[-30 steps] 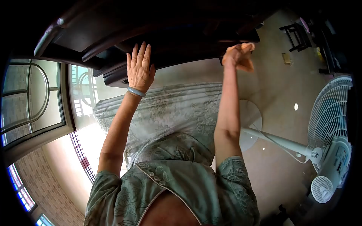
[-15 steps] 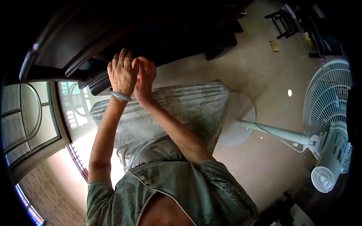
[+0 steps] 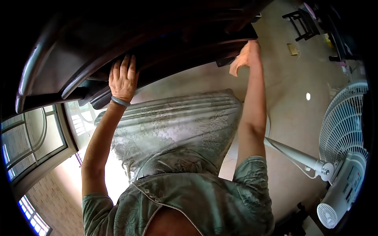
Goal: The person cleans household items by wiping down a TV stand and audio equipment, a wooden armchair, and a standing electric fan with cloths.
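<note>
Dark wooden furniture with a long edge and curved bars spans the top of the view. My left hand, with a pale bangle at the wrist, lies flat on its edge, fingers extended and nothing held. At the furniture's right end, my right hand is closed on an orange cloth, which hangs down to the left of the hand. The fingertips of the right hand are partly hidden by the cloth and the back of the hand.
A white standing fan is at the right, its pole slanting across the floor. A dark stool stands at the upper right, near a small yellowish box. On the left is a framed glass window.
My right hand has swung from beside my left hand to the furniture's right end, with the cloth now visible. My left hand stays on the edge. The view has shifted slightly.
</note>
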### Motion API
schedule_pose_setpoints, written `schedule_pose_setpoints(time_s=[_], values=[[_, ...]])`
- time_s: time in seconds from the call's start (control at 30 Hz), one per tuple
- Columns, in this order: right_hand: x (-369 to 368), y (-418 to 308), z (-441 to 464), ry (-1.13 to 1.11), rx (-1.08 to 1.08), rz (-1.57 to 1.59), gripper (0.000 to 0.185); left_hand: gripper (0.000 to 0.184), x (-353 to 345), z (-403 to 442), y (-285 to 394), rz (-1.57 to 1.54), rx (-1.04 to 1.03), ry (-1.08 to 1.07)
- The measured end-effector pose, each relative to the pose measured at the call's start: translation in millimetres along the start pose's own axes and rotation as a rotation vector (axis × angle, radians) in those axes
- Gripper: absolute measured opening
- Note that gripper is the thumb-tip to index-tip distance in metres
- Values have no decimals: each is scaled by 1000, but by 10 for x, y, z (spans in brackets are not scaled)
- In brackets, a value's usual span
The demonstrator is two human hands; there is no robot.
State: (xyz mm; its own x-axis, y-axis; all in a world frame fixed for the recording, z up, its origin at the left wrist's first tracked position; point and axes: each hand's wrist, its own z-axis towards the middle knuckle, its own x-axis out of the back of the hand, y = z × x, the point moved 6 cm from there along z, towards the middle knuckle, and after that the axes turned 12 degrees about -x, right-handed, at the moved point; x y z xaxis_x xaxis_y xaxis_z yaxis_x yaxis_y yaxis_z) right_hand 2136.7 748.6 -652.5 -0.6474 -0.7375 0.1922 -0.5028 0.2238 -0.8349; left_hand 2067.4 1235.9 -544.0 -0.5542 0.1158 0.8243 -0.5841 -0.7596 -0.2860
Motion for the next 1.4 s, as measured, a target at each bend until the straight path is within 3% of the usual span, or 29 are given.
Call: schedule_pose_setpoints(time_s=[0.03,0.13,0.17,0.23,0.27,0.3,0.43,0.57,0.73,0.83,0.9,0.97,1.0,1.07,1.1,1.13,1.17,1.3,1.33,1.37,1.4], values=[[-41,68,122,-219,-5,217,60,67,-26,-6,-18,-1,6,-10],[57,639,605,-379,-108,230,65,68,-47,-45,-57,5,-2,4],[85,991,722,-334,-172,271,64,68,-48,-57,-66,15,-1,7],[-197,1565,891,-466,-209,386,58,67,-65,-93,-106,24,8,9],[-417,1688,792,-749,-255,627,56,67,-75,-101,-123,22,10,14],[-588,1372,245,-593,-264,719,51,67,-79,-101,-129,20,9,18],[-1087,1331,-143,-676,-364,1224,47,66,-89,-91,-147,35,-1,32],[-1191,1064,-290,-708,-434,1520,43,66,-52,-40,-80,32,-6,62],[-1010,875,-561,-666,-425,1640,40,65,15,40,54,37,-16,64],[-827,829,-599,-611,-392,1409,43,65,1,93,98,16,13,23],[-693,794,-457,-1675,279,1253,30,62,31,109,127,23,26,50],[-310,988,-138,-125,63,1035,21,60,44,131,154,25,57,22],[-108,887,-1,-262,181,910,14,59,86,191,213,29,50,55],[67,430,-396,45,245,800,22,56,115,233,267,25,49,95],[51,340,-405,27,212,644,27,55,103,241,258,20,50,106],[31,144,-617,193,233,452,30,53,96,244,256,18,48,120],[-89,143,-725,160,234,441,30,52,90,243,256,19,45,137],[-438,217,-1185,485,225,-100,49,54,160,222,242,-122,138,236],[-584,282,-1294,451,332,-214,50,57,225,168,269,-265,196,256],[-768,255,-1831,325,280,-271,53,59,282,85,320,-359,215,272],[-964,423,-1903,280,425,-266,58,59,367,-30,377,-432,228,281]])
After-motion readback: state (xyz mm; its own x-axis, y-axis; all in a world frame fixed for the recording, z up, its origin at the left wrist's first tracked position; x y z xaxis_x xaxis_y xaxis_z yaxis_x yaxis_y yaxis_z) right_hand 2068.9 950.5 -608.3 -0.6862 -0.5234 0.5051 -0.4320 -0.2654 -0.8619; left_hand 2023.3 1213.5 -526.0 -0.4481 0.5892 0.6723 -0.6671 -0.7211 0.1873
